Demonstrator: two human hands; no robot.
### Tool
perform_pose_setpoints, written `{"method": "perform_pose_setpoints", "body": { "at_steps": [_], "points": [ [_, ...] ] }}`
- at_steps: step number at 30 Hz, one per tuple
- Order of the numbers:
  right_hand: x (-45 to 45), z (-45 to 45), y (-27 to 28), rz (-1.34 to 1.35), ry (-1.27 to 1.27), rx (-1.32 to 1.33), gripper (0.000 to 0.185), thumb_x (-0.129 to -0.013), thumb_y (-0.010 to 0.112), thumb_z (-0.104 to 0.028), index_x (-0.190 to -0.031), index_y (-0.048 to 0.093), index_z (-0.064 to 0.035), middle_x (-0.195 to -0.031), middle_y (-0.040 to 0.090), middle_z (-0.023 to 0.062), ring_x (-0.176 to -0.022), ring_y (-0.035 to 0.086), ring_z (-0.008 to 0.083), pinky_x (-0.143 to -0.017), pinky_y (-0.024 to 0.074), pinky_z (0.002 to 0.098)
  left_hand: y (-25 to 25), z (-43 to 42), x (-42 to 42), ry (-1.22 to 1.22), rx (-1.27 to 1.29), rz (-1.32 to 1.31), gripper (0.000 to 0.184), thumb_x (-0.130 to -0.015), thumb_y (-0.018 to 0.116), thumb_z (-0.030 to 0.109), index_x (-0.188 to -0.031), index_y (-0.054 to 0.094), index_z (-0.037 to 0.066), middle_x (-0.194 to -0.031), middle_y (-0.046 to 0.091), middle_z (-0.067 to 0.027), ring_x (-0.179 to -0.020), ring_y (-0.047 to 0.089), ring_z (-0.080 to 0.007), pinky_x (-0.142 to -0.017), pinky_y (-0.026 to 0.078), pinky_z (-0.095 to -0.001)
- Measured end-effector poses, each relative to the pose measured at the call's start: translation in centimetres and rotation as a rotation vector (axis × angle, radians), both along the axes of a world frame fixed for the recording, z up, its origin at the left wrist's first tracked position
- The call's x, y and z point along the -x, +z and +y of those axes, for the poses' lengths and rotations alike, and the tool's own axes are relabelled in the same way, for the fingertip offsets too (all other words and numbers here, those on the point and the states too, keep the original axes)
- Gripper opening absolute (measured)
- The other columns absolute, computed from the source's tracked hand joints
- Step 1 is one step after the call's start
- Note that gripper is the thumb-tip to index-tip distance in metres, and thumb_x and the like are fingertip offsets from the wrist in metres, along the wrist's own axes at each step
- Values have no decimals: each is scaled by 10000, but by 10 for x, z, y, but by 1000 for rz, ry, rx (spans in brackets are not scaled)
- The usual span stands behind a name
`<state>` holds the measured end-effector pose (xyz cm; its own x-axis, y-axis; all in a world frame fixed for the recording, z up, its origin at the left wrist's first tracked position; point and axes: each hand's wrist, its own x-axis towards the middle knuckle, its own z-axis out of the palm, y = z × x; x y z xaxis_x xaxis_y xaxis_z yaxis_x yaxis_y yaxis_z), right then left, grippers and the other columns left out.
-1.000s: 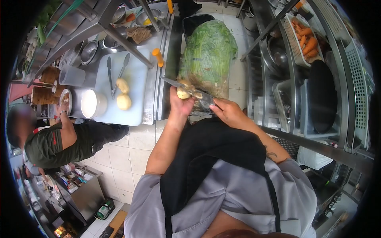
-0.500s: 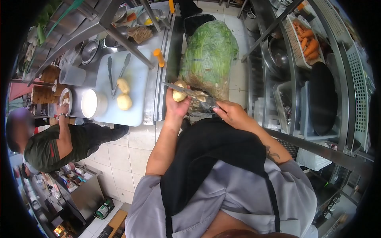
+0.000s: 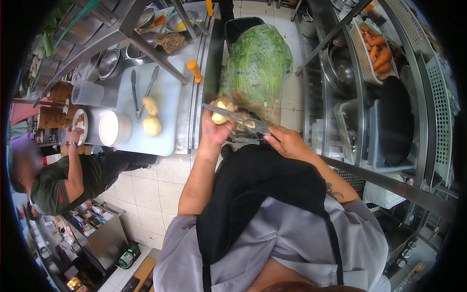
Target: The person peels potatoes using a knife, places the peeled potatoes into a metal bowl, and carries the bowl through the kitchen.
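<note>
My left hand is wrapped round a partly peeled potato, whose pale flesh shows. A large knife lies with its blade across the potato, and bits of peel cling to the metal. My right hand grips the knife at its handle end. Two peeled potatoes rest on the white cutting board to the left, beside dark tongs.
A big bag of leafy greens stands on the floor beyond my hands. Orange carrots fill a basket on the right shelf. At the left, a co-worker reaches to a bowl. A white tub sits beside the board.
The knife and my right hand have moved slightly right, and the potato has turned a little, showing more pale flesh. The co-worker's head and arm have shifted.
</note>
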<state>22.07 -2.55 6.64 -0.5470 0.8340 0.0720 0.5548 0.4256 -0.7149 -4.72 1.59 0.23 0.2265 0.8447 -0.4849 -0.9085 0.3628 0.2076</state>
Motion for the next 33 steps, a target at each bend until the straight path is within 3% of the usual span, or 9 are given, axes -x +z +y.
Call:
{"method": "perform_pose_setpoints", "body": {
  "at_steps": [2,11,18,23,26,30,33],
  "points": [
    [0,0,-2,-14,-6,-7,286,-986,590,-284,-1059,598,-7,-860,607,192,-812,622,410,-697,498,482,19,-1,-6,11,69,69,440,-1016,419,410,-1229,576,59,-1120,651,-179,-1040,641,-315,-674,532,-389],
    [1,0,-2,-34,-7,-19,294,-987,590,-283,-1067,602,0,-871,622,195,-816,629,409,-695,499,489,-6,1,2,-73,-54,-88,488,-1005,378,466,-1233,581,86,-1120,650,-212,-1000,646,-316,-634,504,-376],
    [5,4,4,-29,-3,19,296,-984,593,-281,-1054,606,6,-888,634,215,-833,625,417,-698,493,494,-3,-1,-4,-82,-23,15,489,-1005,370,462,-1214,584,75,-1083,655,-214,-912,647,-314,-573,483,-345],
    [28,22,-17,71,-65,37,312,-987,586,-289,-1005,618,21,-812,630,232,-770,616,430,-677,484,480,-14,-13,-12,-197,-116,-66,497,-1003,373,454,-1217,581,56,-1085,656,-208,-843,633,-308,-570,484,-335],
    [33,37,-19,137,-111,155,322,-989,582,-290,-972,617,30,-775,622,237,-719,604,436,-659,473,479,-5,-22,-16,-274,-156,-30,496,-995,375,437,-1227,576,48,-1135,652,-205,-893,643,-325,-593,499,-330],
    [30,35,-6,61,-35,243,266,-997,591,-223,-1021,620,40,-825,618,229,-751,604,405,-666,479,411,30,-20,-22,-184,78,167,469,-994,367,417,-1184,592,50,-1108,676,-183,-829,651,-316,-640,516,-357],
    [22,20,-2,99,33,55,291,-999,568,-265,-936,593,18,-798,605,230,-752,590,421,-670,458,480,23,-18,-11,-147,64,134,472,-1003,350,435,-1205,581,77,-1145,663,-208,-833,665,-319,-624,543,-360]
  ]
}}
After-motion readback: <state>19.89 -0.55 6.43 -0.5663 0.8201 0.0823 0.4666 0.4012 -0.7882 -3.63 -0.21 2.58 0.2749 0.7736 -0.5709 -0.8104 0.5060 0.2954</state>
